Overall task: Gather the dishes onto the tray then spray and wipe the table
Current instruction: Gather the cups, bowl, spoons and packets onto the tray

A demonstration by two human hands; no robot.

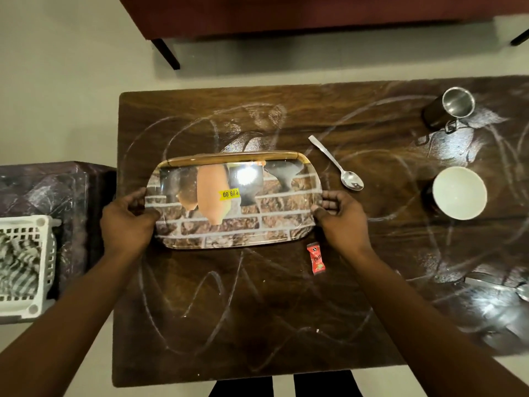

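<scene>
A glossy tray (274, 227) with a brick pattern and a yellow price sticker lies near the middle of the dark wooden table (257, 325). My left hand (126, 222) grips its left end and my right hand (340, 219) grips its right end. Nothing lies on the tray. A steel spoon (337, 164) rests just right of the tray. Further right stand a white bowl (459, 193) and, behind it, a steel cup (452, 107). Chalky white smears cover the tabletop.
A small red sachet (316, 257) lies by my right wrist. Another piece of steel cutlery (515, 286) shows at the right edge. A white basket (43, 265) with a striped cloth sits on a low stand left of the table. A dark bench (286, 15) stands beyond.
</scene>
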